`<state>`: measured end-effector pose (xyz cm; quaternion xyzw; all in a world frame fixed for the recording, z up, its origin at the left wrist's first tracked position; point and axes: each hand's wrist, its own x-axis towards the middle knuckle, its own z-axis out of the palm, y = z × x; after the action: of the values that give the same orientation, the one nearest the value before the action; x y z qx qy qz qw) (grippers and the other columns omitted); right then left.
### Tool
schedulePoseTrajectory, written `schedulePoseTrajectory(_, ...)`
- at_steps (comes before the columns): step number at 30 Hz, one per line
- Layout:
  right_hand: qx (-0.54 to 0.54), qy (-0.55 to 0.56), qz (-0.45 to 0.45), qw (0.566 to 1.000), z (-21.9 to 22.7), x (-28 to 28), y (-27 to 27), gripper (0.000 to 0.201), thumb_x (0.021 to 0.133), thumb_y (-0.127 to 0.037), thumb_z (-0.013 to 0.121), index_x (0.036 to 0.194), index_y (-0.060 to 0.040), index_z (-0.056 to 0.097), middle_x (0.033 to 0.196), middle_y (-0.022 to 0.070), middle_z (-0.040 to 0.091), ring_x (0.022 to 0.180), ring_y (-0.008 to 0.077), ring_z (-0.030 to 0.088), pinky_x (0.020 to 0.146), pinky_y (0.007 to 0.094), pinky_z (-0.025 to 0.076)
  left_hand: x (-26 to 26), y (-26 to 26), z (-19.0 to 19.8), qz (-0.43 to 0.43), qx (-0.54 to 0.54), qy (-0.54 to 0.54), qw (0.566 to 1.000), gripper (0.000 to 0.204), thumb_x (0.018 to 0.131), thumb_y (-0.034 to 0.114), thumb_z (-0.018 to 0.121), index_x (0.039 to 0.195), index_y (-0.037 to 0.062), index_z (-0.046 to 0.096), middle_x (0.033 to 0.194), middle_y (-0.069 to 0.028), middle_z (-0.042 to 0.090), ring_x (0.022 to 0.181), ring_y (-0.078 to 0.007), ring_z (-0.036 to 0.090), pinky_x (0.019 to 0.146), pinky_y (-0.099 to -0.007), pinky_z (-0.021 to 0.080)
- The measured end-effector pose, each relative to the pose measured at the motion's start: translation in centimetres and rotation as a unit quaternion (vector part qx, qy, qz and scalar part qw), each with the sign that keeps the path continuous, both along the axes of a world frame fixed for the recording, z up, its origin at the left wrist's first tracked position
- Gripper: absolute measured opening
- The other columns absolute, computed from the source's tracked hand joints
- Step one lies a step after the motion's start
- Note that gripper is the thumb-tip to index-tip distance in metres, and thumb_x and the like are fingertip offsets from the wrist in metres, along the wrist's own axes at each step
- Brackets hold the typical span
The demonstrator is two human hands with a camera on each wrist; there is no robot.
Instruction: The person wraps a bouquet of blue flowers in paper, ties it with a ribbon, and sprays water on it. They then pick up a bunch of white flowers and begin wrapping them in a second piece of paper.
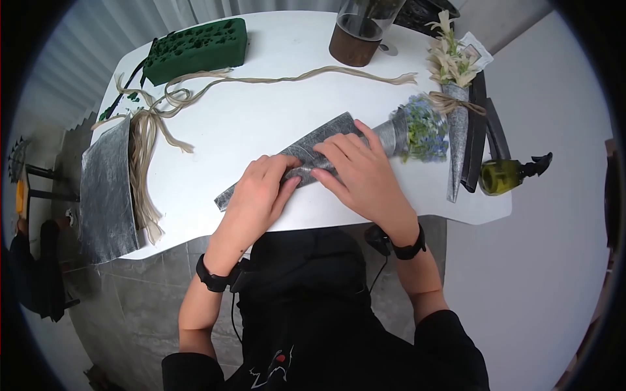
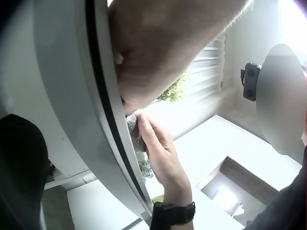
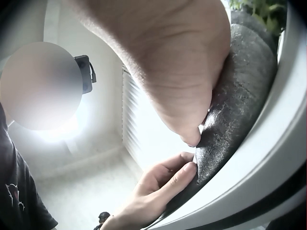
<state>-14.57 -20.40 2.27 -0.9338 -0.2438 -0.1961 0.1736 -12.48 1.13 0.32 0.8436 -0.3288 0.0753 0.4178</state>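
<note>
A sheet of grey wrapping paper (image 1: 324,132) lies slantwise across the front of the white table, rolled into a cone around a bunch of small blue flowers (image 1: 427,133) with green leaves. My left hand (image 1: 257,189) pinches the paper's near edge, thumb and fingers bent at the fold. Close beside it, my right hand (image 1: 365,179) grips the roll nearer the flowers, its thumb at the same edge and its fingers over the top. In the right wrist view, the grey paper (image 3: 230,115) curves under the right palm, with left fingertips at its edge. The stems are hidden inside.
At the left hang a grey sheet (image 1: 107,195) and raffia strands (image 1: 147,176). Behind are a green floral foam block (image 1: 195,52) and a glass vase (image 1: 357,42). To the right lie a wrapped cream-flower bunch (image 1: 456,130) and a green spray bottle (image 1: 502,177).
</note>
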Motion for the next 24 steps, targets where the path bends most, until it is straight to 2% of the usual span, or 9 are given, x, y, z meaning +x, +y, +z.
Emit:
schedulePoseTrajectory(1, 0.002, 0.001, 0.001, 1.0, -0.1, 0.0, 0.1, 0.028, 0.089, -0.027, 0.072, 0.106, -0.0064, 0.066, 0.101, 0.0047, 0.06, 0.099, 0.0229, 0.059, 0.114, 0.0491, 0.034, 0.0, 0.0, 0.2, 0.001, 0.002, 0.001, 1.0, 0.016, 0.093, 0.01, 0.067, 0.107, 0.0033, 0.061, 0.091, -0.0134, 0.063, 0.083, -0.0326, 0.058, 0.079, -0.0419, 0.045)
schedulePoseTrajectory(3, 0.001, -0.026, -0.009, 1.0, -0.1, 0.1, 0.1, 0.03, 0.089, -0.027, 0.072, 0.109, -0.0059, 0.066, 0.1, 0.0044, 0.061, 0.1, 0.0223, 0.059, 0.114, 0.0491, 0.034, 0.2, 0.1, 1.1, -0.001, -0.002, 0.092, 0.996, 0.02, 0.093, 0.006, 0.065, 0.112, 0.002, 0.058, 0.099, -0.0149, 0.066, 0.091, -0.0324, 0.061, 0.082, -0.0397, 0.048)
schedulePoseTrajectory(6, -0.002, -0.038, -0.02, 0.999, -0.4, 0.1, 0.0, 0.027, 0.09, -0.027, 0.071, 0.106, -0.006, 0.066, 0.099, 0.0041, 0.061, 0.1, 0.0218, 0.06, 0.115, 0.0489, 0.034, 0.3, 0.1, 1.4, 0.006, 0.052, 0.068, 0.996, 0.02, 0.095, 0.007, 0.063, 0.114, 0.003, 0.056, 0.099, -0.014, 0.067, 0.091, -0.0311, 0.062, 0.086, -0.0382, 0.046)
schedulePoseTrajectory(10, -0.022, -0.041, -0.032, 0.998, -0.4, 0.4, 0.1, 0.024, 0.09, -0.027, 0.071, 0.101, -0.0066, 0.065, 0.095, 0.0037, 0.06, 0.097, 0.0217, 0.06, 0.113, 0.0487, 0.035, 0.3, 0.1, 1.5, 0.006, 0.06, 0.054, 0.997, 0.019, 0.096, 0.009, 0.062, 0.114, 0.0048, 0.058, 0.097, -0.0122, 0.067, 0.089, -0.0286, 0.061, 0.089, -0.0363, 0.043)
schedulePoseTrajectory(12, -0.046, -0.01, -0.033, 0.998, -0.3, 0.5, 0.0, 0.023, 0.089, -0.029, 0.072, 0.096, -0.0078, 0.065, 0.089, 0.0032, 0.059, 0.092, 0.0213, 0.059, 0.111, 0.0482, 0.037, 0.2, 0.4, 2.1, -0.019, 0.05, 0.122, 0.991, 0.019, 0.096, 0.01, 0.063, 0.114, 0.0064, 0.06, 0.094, -0.0102, 0.066, 0.087, -0.0261, 0.059, 0.091, -0.0354, 0.041)
schedulePoseTrajectory(16, -0.022, -0.028, -0.021, 0.999, -0.6, 0.7, 0.1, 0.022, 0.089, -0.03, 0.072, 0.094, -0.0091, 0.066, 0.086, 0.0032, 0.057, 0.087, 0.0215, 0.058, 0.108, 0.0473, 0.038, 0.0, 0.4, 2.0, -0.023, 0.031, 0.138, 0.99, 0.017, 0.096, 0.01, 0.063, 0.112, 0.0069, 0.062, 0.09, -0.0091, 0.063, 0.088, -0.0248, 0.057, 0.09, -0.0351, 0.041)
schedulePoseTrajectory(19, -0.018, -0.009, -0.022, 1.0, -0.3, 0.7, 0.2, 0.02, 0.091, -0.026, 0.07, 0.092, -0.0078, 0.063, 0.088, 0.0038, 0.057, 0.086, 0.0226, 0.058, 0.107, 0.0461, 0.039, -0.4, -0.1, 1.5, 0.017, 0.034, 0.101, 0.994, 0.015, 0.093, 0.008, 0.066, 0.108, 0.0046, 0.063, 0.088, -0.0088, 0.06, 0.092, -0.0255, 0.057, 0.091, -0.0369, 0.043)
schedulePoseTrajectory(21, -0.032, 0.005, -0.026, 0.999, -0.3, 0.7, 0.3, 0.019, 0.092, -0.026, 0.069, 0.092, -0.0076, 0.063, 0.087, 0.004, 0.057, 0.086, 0.0225, 0.058, 0.104, 0.0447, 0.039, -0.5, -0.3, 0.8, 0.058, -0.006, -0.042, 0.997, 0.015, 0.089, 0.003, 0.069, 0.103, 0.0016, 0.064, 0.09, -0.0096, 0.059, 0.095, -0.0259, 0.057, 0.087, -0.0383, 0.046)
schedulePoseTrajectory(24, -0.03, 0.012, -0.028, 0.999, -0.1, 0.7, 0.5, 0.02, 0.093, -0.026, 0.068, 0.091, -0.0071, 0.063, 0.087, 0.004, 0.056, 0.085, 0.0228, 0.057, 0.102, 0.0434, 0.04, -1.2, -0.6, 0.6, 0.079, -0.03, -0.023, 0.996, 0.018, 0.084, 0.0, 0.073, 0.1, -0.0001, 0.065, 0.095, -0.0109, 0.061, 0.094, -0.0276, 0.058, 0.082, -0.0395, 0.049)
